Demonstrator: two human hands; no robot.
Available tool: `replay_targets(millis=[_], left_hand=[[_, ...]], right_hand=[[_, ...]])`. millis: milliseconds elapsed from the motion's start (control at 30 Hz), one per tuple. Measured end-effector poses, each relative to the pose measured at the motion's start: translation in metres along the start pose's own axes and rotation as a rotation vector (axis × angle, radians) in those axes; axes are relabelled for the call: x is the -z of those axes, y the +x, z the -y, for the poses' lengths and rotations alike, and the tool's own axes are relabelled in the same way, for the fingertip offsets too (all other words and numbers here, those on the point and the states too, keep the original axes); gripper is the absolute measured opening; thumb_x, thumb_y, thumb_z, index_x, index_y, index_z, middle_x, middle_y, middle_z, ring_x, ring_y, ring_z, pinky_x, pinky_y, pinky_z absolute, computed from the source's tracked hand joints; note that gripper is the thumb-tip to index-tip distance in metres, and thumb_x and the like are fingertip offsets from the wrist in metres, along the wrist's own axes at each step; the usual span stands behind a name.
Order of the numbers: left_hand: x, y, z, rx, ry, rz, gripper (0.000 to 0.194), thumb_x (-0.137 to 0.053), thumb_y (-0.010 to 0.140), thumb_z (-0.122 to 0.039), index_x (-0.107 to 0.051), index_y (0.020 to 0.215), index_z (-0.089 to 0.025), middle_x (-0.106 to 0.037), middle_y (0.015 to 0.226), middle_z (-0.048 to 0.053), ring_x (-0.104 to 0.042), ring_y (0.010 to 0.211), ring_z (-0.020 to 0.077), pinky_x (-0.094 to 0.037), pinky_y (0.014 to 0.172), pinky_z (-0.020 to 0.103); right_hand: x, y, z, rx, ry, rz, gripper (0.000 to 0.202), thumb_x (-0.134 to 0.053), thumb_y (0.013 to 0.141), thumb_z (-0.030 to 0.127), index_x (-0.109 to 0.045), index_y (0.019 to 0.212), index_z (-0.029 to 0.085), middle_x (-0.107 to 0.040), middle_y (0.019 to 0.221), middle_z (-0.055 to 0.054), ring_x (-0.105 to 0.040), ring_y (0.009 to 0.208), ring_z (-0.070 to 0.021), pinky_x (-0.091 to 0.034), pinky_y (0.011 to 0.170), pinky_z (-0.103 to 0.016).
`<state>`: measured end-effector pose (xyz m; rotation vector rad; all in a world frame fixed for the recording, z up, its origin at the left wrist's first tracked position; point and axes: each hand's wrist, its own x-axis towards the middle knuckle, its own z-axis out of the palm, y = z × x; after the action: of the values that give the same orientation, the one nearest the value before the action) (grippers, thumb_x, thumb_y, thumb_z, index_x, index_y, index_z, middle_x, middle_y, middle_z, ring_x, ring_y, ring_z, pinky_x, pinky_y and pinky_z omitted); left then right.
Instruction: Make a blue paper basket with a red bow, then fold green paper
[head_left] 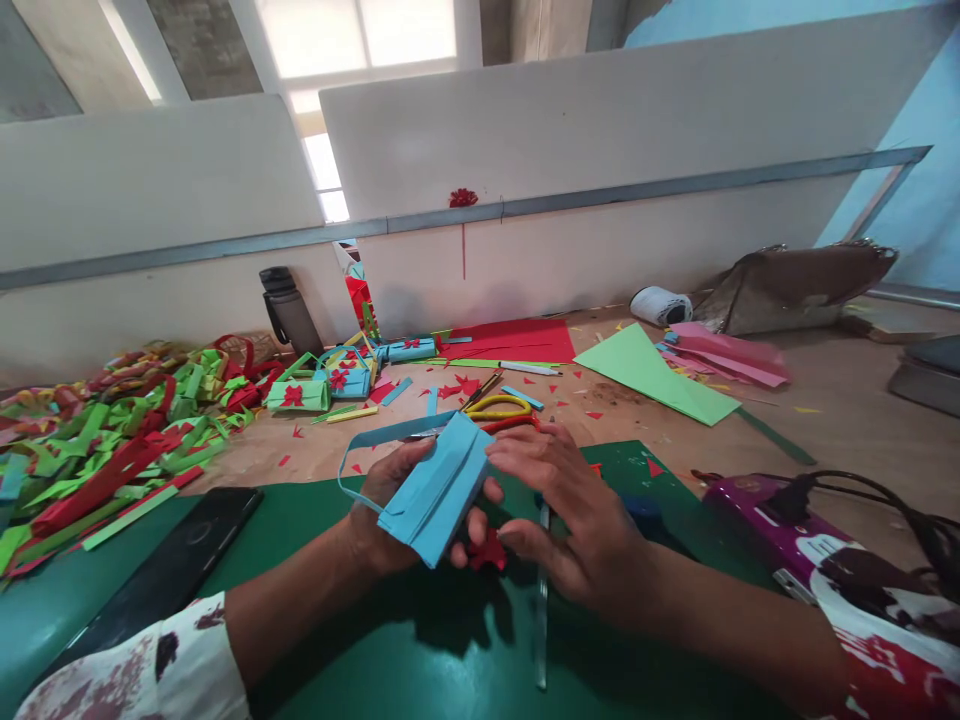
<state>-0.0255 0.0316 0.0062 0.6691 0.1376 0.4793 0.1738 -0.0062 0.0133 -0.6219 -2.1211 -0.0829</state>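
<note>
Patterned sleeve cloth [135, 670] lies nearest my camera, at eight o'clock. I watch the left hand [384, 535] grip a small blue paper bag [441, 490] near six o'clock, its strap looping toward nine. At five, the right hand [577, 520] has its fingers loosely apart; whether they touch the bag, I can't quite tell. Yellow-handled scissors [496, 413] lie just beyond the bag, toward one o'clock.

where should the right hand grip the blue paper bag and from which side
Probably the upper right corner of the blue paper bag, coming from the right with a light pinch: the right hand is beside it, the thin strap loops out leftward, and the left hand has fingers showing below, along the right edge.
</note>
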Motion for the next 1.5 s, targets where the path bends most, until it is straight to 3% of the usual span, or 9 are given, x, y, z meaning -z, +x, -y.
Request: replay_targets(millis=[200,333,600,833,933,1067,1200,1333,1500], left_hand=[[0.001,-0.001,0.001,0.121,-0.027,0.071,0.062,-0.045,0.086,-0.052,-0.057,0.107,0.005,-0.068,0.080,0.019,-0.069,0.070,0.0238,-0.056,0.053,0.027],[0.005,-0.001,0.004,0.069,-0.050,0.026,0.054,-0.046,0.086,-0.048,-0.057,0.108,0.000,-0.066,0.088,0.015,-0.067,0.068,0.0207,-0.057,0.052,0.029],[0.004,-0.002,0.004,0.025,0.009,0.000,0.051,-0.053,0.083,-0.046,-0.056,0.115,-0.006,-0.063,0.099,0.014,-0.067,0.073,0.0210,-0.058,0.053,0.029],[0.000,-0.006,0.012,-0.009,0.196,-0.087,0.049,-0.062,0.077,-0.046,-0.057,0.111,-0.011,-0.063,0.096,0.012,-0.065,0.076,0.0194,-0.058,0.058,0.030],[-0.009,-0.011,0.009,-0.072,0.401,-0.155,0.046,-0.066,0.075,-0.043,-0.057,0.112,-0.016,-0.063,0.097,0.010,-0.065,0.076,0.0198,-0.055,0.060,0.029],[-0.027,-0.014,0.000,-0.130,0.779,-0.223,0.063,-0.068,0.074,-0.049,-0.050,0.125,-0.017,-0.064,0.092,0.008,-0.061,0.076,0.0179,-0.050,0.063,0.025],[-0.035,-0.014,-0.007,-0.234,1.111,-0.211,0.070,-0.071,0.073,-0.044,-0.043,0.133,-0.023,-0.061,0.107,0.007,-0.060,0.089,0.0202,-0.051,0.075,0.029],[-0.031,-0.020,-0.007,-0.386,1.696,-0.299,0.072,-0.068,0.075,-0.021,-0.034,0.137,-0.032,-0.050,0.134,0.005,-0.049,0.119,0.0257,-0.041,0.100,0.038],[-0.022,-0.023,-0.002,-0.561,2.087,-0.270,0.075,-0.062,0.077,-0.016,-0.025,0.141,-0.029,-0.048,0.136,0.009,-0.044,0.125,0.0249,-0.038,0.104,0.039]], right_hand=[[-0.004,0.001,-0.006,-0.021,0.031,-0.014,0.029,-0.052,0.090,0.027,-0.052,0.116,0.014,-0.061,0.113,-0.014,-0.051,0.115,-0.0270,-0.035,0.100,-0.050],[-0.004,0.000,-0.005,-0.059,0.027,-0.032,0.030,-0.055,0.088,0.023,-0.051,0.117,0.015,-0.062,0.114,-0.013,-0.052,0.114,-0.0260,-0.034,0.101,-0.049],[0.001,0.008,-0.002,-0.655,0.313,0.006,0.025,-0.054,0.089,0.027,-0.055,0.112,0.020,-0.067,0.094,-0.004,-0.063,0.088,-0.0170,-0.050,0.079,-0.033],[0.007,0.016,0.001,-0.765,0.509,0.041,0.019,-0.052,0.090,0.033,-0.061,0.086,0.017,-0.065,0.080,-0.002,-0.060,0.073,-0.0139,-0.048,0.067,-0.026],[0.010,0.016,0.000,-0.730,0.573,0.053,0.023,-0.050,0.090,0.033,-0.060,0.076,0.017,-0.061,0.073,-0.001,-0.057,0.069,-0.0131,-0.047,0.063,-0.025],[0.015,0.016,-0.002,-0.596,0.584,0.037,0.020,-0.051,0.090,0.028,-0.058,0.075,0.018,-0.061,0.087,-0.004,-0.058,0.089,-0.0167,-0.046,0.079,-0.030],[0.022,0.018,0.001,-0.496,0.547,0.053,0.013,-0.051,0.089,0.025,-0.061,0.083,0.018,-0.060,0.096,-0.006,-0.058,0.095,-0.0178,-0.047,0.081,-0.031],[0.025,0.019,0.003,-0.627,0.479,0.065,0.014,-0.053,0.088,0.026,-0.062,0.093,0.017,-0.064,0.092,-0.005,-0.060,0.087,-0.0164,-0.048,0.077,-0.029],[0.026,0.018,0.006,-0.659,0.390,0.167,0.017,-0.051,0.087,0.023,-0.065,0.081,0.016,-0.068,0.079,-0.002,-0.061,0.071,-0.0142,-0.045,0.062,-0.024]])
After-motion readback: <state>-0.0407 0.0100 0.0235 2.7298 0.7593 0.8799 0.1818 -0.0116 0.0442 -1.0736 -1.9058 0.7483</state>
